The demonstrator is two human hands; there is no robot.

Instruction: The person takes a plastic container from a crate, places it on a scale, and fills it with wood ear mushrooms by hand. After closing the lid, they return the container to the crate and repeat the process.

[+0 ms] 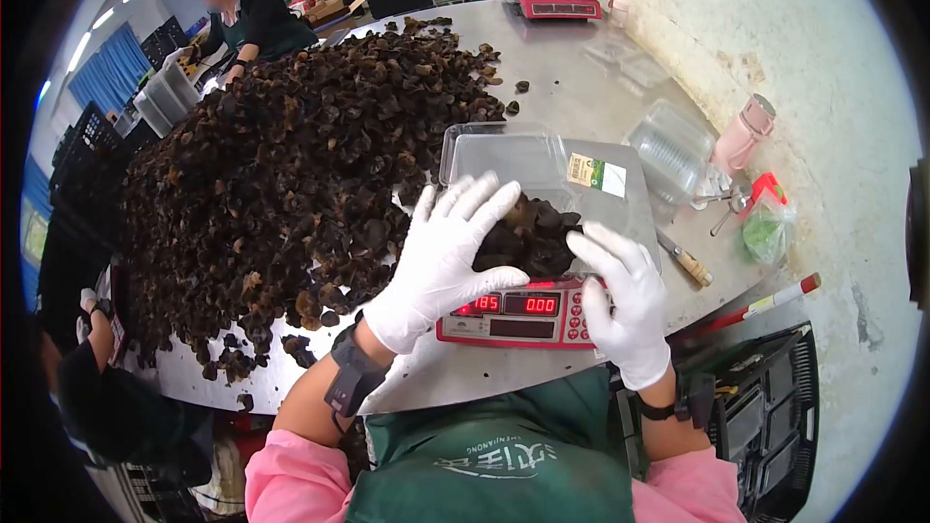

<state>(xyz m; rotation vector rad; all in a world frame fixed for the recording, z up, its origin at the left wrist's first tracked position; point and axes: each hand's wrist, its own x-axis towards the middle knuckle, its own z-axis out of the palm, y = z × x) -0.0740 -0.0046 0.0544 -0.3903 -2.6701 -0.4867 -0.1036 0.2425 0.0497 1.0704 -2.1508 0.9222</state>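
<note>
My left hand, in a white glove, lies spread at the left edge of the dark fungus in a clear plastic box. On the box's right side my right hand, also gloved, has its fingers apart and bent toward the fungus. The box rests on a red scale with lit red digits. Behind the fungus stands the open clear lid. A green and white label lies to its right. A large heap of dark fungus spreads on the left.
Stacked clear boxes, a pink bottle, a knife and a green bag are on the right. A second scale sits at the back. One person works behind the heap, another at the left edge.
</note>
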